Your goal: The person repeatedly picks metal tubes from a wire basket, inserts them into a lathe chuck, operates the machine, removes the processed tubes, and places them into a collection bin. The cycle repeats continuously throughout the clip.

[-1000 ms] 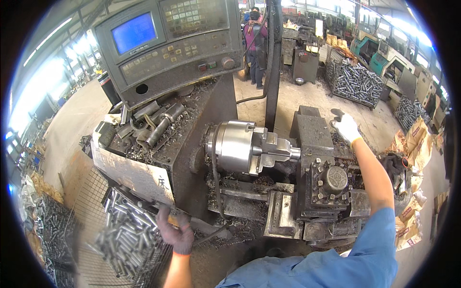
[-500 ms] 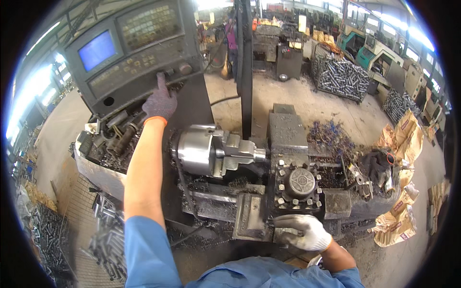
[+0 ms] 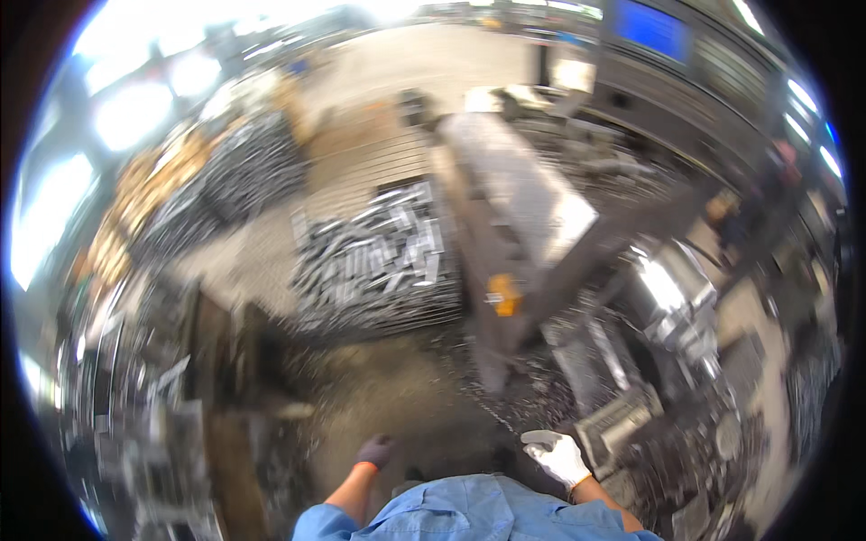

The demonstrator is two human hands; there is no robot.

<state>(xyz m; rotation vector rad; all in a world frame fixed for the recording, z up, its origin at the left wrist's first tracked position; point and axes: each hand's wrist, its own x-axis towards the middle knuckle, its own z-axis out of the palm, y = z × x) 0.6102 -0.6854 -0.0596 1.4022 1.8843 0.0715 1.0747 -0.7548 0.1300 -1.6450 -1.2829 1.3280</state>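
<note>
My left hand [image 3: 375, 451], in a dark glove with an orange cuff, hangs low in front of my body over the floor. Motion smears its fingers, and no object shows in it. My right hand [image 3: 559, 460] wears a white glove, its fingers loosely extended and nothing visible in them. It is beside the near edge of the lathe [image 3: 622, 415], close to a metal block on the carriage. Farther right, the lathe's shiny chuck [image 3: 663, 284] shows, blurred.
A wire basket [image 3: 379, 311] heaped with metal rods stands ahead, left of the machine's pale side tray [image 3: 514, 180]. The control panel [image 3: 686, 72] with its blue screen is at the upper right. More piled parts [image 3: 225, 180] lie at left, beyond a brown upright edge [image 3: 216, 406].
The view has swung left, toward the rod basket. My left hand has come off the control panel down to my front. My right hand has left the carriage's front part.
</note>
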